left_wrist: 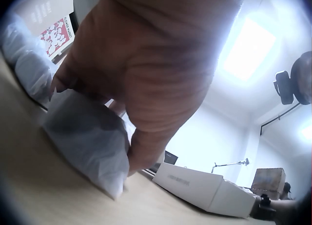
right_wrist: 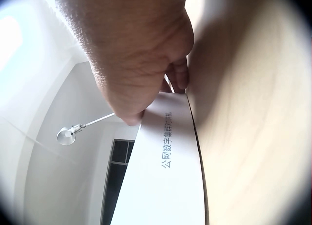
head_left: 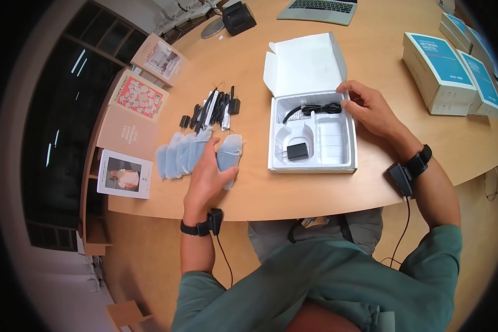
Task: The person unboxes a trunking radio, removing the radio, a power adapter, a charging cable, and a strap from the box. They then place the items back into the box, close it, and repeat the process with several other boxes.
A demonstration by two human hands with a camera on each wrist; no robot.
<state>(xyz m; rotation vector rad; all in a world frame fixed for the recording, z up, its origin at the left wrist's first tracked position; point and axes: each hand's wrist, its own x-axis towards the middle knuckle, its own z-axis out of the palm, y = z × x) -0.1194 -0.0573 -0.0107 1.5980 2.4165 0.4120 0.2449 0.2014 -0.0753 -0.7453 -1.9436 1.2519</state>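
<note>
The left hand (head_left: 207, 174) has its fingers and thumb around a device in a translucent white bag (head_left: 230, 153), at the right end of a row of similar bags (head_left: 177, 156). In the left wrist view, the bag (left_wrist: 90, 142) rests on the table between thumb and fingers. An open white box (head_left: 272, 135) stands at the middle, its lid folded back; a coiled black cable (head_left: 321, 109) and a black adapter (head_left: 297, 151) lie in its tray. The right hand (head_left: 373, 110) grips the box's upper right edge; in the right wrist view, the hand (right_wrist: 141, 59) holds the box side (right_wrist: 168, 176).
Black adapters and cables (head_left: 221, 108) lie above the bags. Books (head_left: 124, 174) stand along the left edge. A laptop (head_left: 318, 11) and a black object (head_left: 239, 19) are at the back. Teal-topped boxes (head_left: 440, 74) stand at the right.
</note>
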